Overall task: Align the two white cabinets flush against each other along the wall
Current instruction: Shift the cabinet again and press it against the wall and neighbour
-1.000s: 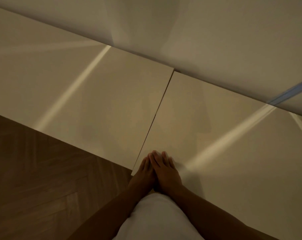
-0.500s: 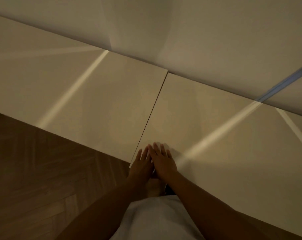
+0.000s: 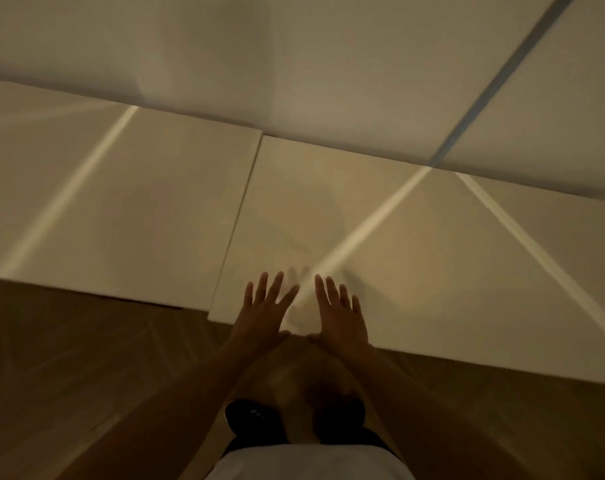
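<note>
Two white cabinets stand side by side against the wall, seen from above. The left cabinet (image 3: 121, 209) and the right cabinet (image 3: 432, 258) meet at a thin dark seam, and the right one's front edge juts a little further out over the floor. My left hand (image 3: 264, 313) and my right hand (image 3: 342, 315) hover with fingers spread over the right cabinet's front left corner. The two hands are apart and hold nothing.
A pale wall (image 3: 328, 64) runs behind both cabinets, with a grey strip (image 3: 501, 81) slanting down it. Brown herringbone wood floor (image 3: 86, 375) lies in front. My dark shoes (image 3: 256, 420) stand on the floor just before the right cabinet.
My hands lay overlapped and pressed flat on the right cabinet's corner; now they are separated with fingers spread. My view has swung, so the cabinets sit more level and my feet show.
</note>
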`<state>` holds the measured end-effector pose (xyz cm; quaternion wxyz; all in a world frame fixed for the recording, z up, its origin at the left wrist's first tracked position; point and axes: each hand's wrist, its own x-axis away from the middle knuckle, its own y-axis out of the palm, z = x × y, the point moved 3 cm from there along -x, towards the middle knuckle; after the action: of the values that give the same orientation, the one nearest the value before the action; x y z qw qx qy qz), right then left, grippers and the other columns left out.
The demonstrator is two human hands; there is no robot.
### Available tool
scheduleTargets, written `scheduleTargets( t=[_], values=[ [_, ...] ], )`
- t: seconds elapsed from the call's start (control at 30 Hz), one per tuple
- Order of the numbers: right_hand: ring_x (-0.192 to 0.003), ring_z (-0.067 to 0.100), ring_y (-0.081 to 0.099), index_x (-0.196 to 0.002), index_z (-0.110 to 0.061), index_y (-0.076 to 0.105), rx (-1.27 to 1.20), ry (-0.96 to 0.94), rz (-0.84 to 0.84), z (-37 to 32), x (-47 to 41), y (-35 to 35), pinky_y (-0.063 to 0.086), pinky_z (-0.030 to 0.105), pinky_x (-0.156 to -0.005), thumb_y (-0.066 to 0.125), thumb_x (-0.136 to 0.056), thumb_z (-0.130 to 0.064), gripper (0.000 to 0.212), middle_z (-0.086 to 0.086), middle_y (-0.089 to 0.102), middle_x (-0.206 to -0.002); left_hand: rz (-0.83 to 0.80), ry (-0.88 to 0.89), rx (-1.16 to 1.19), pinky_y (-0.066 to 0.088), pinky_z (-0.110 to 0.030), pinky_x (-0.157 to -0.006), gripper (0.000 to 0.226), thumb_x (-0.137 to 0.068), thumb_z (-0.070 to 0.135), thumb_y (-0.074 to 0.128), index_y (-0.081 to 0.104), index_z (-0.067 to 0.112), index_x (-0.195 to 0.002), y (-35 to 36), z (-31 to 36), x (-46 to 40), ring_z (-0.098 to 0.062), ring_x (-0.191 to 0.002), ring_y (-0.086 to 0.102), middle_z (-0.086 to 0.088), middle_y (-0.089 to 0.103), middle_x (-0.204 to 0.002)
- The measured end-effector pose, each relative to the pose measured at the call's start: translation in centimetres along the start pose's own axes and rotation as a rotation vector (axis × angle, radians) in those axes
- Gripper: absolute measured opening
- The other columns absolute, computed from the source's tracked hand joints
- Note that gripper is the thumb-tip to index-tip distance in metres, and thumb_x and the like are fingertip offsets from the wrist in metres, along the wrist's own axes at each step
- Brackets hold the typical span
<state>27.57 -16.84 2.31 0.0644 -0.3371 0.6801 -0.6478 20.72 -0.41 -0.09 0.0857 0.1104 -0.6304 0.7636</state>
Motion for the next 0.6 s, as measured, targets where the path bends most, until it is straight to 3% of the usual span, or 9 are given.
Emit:
scheduleTargets(
  t=[0.1,0.2,0.3,0.4,0.6],
  values=[
    [-0.153,0.033,0.002,-0.157,-0.022,-0.009,-0.024,0.076,0.013,5.7,3.1,-0.3,0.006,0.052,-0.122,0.060,-0.082,-0.072,0.114,0.008,0.001,-0.167,-0.050,0.041,0.006,0.026,-0.066,-0.113,0.102,-0.079,0.080,0.053,0.015,0.027,-0.158,0.3,5.7,-1.2,-0.044,-0.147,0.007,-0.016,0.014,-0.164],
    [-0.153,0.032,-0.007,-0.158,-0.018,-0.002,-0.087,0.171,0.042,12.0,7.0,-0.1,0.004,0.052,-0.122,0.053,-0.086,-0.072,0.106,0.009,-0.014,-0.166,-0.051,0.122,0.014,-0.001,-0.060,-0.120,0.092,-0.092,0.071,0.045,-0.005,0.032,-0.158,0.8,13.0,-2.6,-0.035,-0.149,-0.020,-0.006,-0.019,-0.164],
    [-0.152,0.031,-0.012,-0.157,-0.017,-0.010,-0.122,0.255,0.086,19.0,11.6,0.3,0.002,0.051,-0.122,0.052,-0.083,-0.077,0.114,0.009,-0.023,-0.163,-0.052,0.161,0.026,-0.014,-0.055,-0.117,0.090,-0.096,0.060,0.049,-0.011,0.033,-0.157,1.5,20.3,-4.0,-0.032,-0.147,-0.027,-0.004,-0.023,-0.164],
    [-0.153,0.031,-0.009,-0.156,-0.017,-0.016,-0.157,0.314,0.090,25.9,16.2,0.7,0.001,0.050,-0.122,0.052,-0.083,-0.076,0.116,0.009,-0.015,-0.166,-0.065,0.177,0.023,-0.015,-0.054,-0.115,0.093,-0.096,0.056,0.053,-0.013,0.031,-0.157,2.0,27.6,-5.4,-0.033,-0.144,-0.030,-0.007,-0.020,-0.165],
    [-0.152,0.036,0.003,-0.158,-0.020,-0.007,-0.150,0.426,0.110,36.7,23.9,0.8,0.009,0.053,-0.121,0.054,-0.083,-0.074,0.111,0.012,-0.002,-0.167,-0.079,0.244,0.017,-0.006,-0.060,-0.119,0.096,-0.093,0.061,0.051,-0.015,0.032,-0.157,3.1,40.2,-6.8,-0.037,-0.148,-0.024,-0.007,-0.026,-0.163]
  ],
)
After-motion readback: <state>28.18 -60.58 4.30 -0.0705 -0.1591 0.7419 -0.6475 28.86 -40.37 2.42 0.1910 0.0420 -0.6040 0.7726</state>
